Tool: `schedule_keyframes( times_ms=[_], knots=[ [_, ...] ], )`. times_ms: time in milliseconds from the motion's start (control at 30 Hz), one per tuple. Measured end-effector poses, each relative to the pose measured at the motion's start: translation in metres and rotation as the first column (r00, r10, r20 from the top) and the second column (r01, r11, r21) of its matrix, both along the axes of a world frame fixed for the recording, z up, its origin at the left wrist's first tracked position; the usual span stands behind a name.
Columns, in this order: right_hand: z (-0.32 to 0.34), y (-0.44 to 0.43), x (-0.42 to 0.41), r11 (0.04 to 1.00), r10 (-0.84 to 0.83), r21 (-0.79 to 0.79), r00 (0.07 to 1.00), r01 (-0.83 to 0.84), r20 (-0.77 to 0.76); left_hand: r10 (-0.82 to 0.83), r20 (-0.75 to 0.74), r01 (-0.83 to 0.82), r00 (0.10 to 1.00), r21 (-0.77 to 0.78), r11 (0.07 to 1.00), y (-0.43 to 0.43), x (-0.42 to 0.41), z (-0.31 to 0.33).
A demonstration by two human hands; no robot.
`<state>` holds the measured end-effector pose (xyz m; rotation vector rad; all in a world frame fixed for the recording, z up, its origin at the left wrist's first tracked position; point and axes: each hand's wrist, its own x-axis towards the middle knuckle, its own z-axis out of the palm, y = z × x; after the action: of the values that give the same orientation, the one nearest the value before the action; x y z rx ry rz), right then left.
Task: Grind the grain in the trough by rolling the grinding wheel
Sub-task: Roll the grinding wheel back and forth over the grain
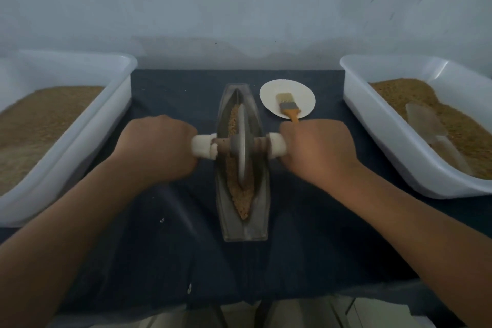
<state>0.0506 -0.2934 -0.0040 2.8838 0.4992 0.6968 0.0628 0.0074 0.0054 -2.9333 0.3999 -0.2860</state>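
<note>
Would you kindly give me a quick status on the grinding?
Left hand and right hand grip the axle handles. Grinding wheel upright in trough, on grain. Nothing blocking its run.

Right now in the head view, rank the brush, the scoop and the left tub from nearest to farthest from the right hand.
From the right hand:
1. Brush, on the plate just beyond it.
2. Scoop, lying in the right tub.
3. Left tub, across the trough.
</note>
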Motion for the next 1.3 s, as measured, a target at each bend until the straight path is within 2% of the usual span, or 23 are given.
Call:
schedule_keyframes(
  times_ms=[133,233,400,533,733,867,1000,1067,1167,1300],
  knots=[
    [0.002,0.017,0.059,0.993,-0.104,0.053,0.994,0.103,0.029,0.066,0.074,-0.063,0.995,-0.045,0.997,-0.015,0.053,0.009],
    [0.009,0.025,0.078,0.990,-0.135,0.049,0.990,0.133,0.029,0.080,0.052,-0.076,0.995,-0.074,0.994,-0.017,0.071,0.014],
    [-0.001,0.006,0.023,0.996,-0.024,0.086,0.999,0.020,0.046,0.006,0.064,-0.008,0.998,0.022,1.000,-0.008,0.021,0.009],
    [-0.005,-0.008,-0.024,0.997,0.067,0.046,0.998,-0.067,0.010,-0.097,0.167,0.088,0.981,0.064,0.994,0.008,-0.028,-0.002],
    [0.000,0.013,0.042,0.997,-0.057,0.053,0.997,0.055,0.045,0.054,0.092,-0.050,0.994,-0.044,0.998,-0.010,0.036,0.001],
    [0.008,0.023,0.071,0.991,-0.111,0.072,0.994,0.110,0.012,0.064,0.099,-0.057,0.993,-0.072,0.996,-0.013,0.066,0.006],
    [0.004,0.015,0.031,0.999,-0.045,0.028,0.997,0.043,0.059,0.027,0.082,-0.022,0.996,-0.060,0.998,-0.004,0.036,-0.003],
    [0.003,0.006,0.003,1.000,0.006,-0.012,0.997,-0.005,0.079,-0.014,0.128,0.019,0.992,-0.035,0.999,0.004,0.005,-0.010],
    [0.001,-0.002,-0.021,0.998,0.050,-0.030,0.999,-0.049,0.019,-0.107,0.213,0.120,0.971,-0.047,0.992,0.014,-0.030,-0.013],
    [-0.002,0.006,0.008,0.999,0.010,0.031,1.000,-0.011,0.021,-0.007,0.143,0.013,0.990,-0.035,0.999,0.001,-0.005,-0.006]
  ],
)
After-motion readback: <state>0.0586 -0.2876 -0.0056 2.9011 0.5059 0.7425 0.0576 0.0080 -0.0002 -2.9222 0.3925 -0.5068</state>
